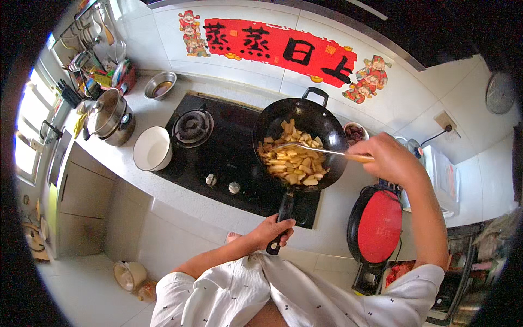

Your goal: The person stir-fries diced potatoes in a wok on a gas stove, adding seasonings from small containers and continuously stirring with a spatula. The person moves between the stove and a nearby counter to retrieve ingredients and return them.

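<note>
A black wok (327,122) sits over the right side of a black glass gas hob (233,143). Chopped pale yellow pieces of food (296,159), perhaps potato, fill its bottom. My left hand (271,233) is wrapped around the wok's black handle (287,206), near its end. In my right hand (386,157) is the wooden handle of a metal spatula (322,150), held over the wok's right rim. Its blade end lies among the food, partly hidden by it.
Left of the hob stand a white enamel bowl (152,149), a lidded steel pot (110,116) and a steel basin (160,86) with brownish liquid. A small bowl of dark red items (354,134) is close behind my right hand. A red electric griddle (380,227) lies at the right.
</note>
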`<state>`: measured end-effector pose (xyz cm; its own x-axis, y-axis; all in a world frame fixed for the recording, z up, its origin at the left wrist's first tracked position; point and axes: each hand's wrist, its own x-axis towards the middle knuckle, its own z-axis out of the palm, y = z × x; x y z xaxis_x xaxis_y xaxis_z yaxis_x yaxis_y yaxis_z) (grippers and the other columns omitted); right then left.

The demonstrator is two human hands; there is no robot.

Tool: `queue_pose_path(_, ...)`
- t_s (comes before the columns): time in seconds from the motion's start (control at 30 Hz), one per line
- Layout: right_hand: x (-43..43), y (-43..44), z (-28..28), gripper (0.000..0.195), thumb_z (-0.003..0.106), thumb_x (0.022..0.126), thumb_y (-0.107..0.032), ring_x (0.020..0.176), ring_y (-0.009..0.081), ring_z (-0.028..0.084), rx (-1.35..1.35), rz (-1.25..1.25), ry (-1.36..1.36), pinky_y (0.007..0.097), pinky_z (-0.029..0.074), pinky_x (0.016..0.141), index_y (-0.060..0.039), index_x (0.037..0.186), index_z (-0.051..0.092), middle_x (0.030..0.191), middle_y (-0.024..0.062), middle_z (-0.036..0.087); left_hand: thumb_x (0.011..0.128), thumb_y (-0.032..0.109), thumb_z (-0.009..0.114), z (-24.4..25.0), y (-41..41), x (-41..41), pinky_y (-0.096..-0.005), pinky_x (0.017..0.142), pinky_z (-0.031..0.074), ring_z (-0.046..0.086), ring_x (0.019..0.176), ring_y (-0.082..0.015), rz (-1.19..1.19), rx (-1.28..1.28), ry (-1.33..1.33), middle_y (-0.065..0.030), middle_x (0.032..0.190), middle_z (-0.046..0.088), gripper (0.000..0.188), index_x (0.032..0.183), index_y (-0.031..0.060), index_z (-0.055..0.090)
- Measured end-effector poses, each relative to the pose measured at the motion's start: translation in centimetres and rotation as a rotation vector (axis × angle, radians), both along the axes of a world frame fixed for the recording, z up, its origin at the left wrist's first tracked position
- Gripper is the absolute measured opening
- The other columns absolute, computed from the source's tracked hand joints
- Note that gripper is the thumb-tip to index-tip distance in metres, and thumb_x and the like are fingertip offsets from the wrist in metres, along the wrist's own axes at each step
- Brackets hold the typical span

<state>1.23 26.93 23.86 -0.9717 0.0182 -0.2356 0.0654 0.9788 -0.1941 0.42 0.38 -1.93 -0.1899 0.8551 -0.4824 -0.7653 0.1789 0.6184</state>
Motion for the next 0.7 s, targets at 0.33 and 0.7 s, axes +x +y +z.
queue_pose_path(0.33,10.3,-1.7,4.7,0.039,0.065,0.071,-0.002,0.091,0.0381,0.066,-0.029,-0.249,0.052,0.0417,0.052,0.081,-0.0061,0.109,0.069,0.097,0.0206,0.068,0.092,0.026,0.066,-0.6,0.2,0.1,-0.0355,0.049,0.052,0.051,0.046,-0.0143,0.037,-0.063,-0.071,-0.0048,0.068,0.055,0.024,0.089,0.0091,0.049)
queue_pose_path(0.7,9.4,-6.4,-1.6,0.015,0.060,0.078,-0.004,0.079,0.0407,0.066,0.185,-0.122,-0.003,0.0509,0.054,0.071,-0.0017,0.093,0.063,0.081,0.0199,0.067,0.092,0.024,0.065,-0.8,0.1,0.0,-0.0310,0.046,0.046,0.052,0.051,-0.0142,0.037,-0.047,-0.045,-0.0053,0.071,0.056,0.023,0.091,0.0099,0.047)
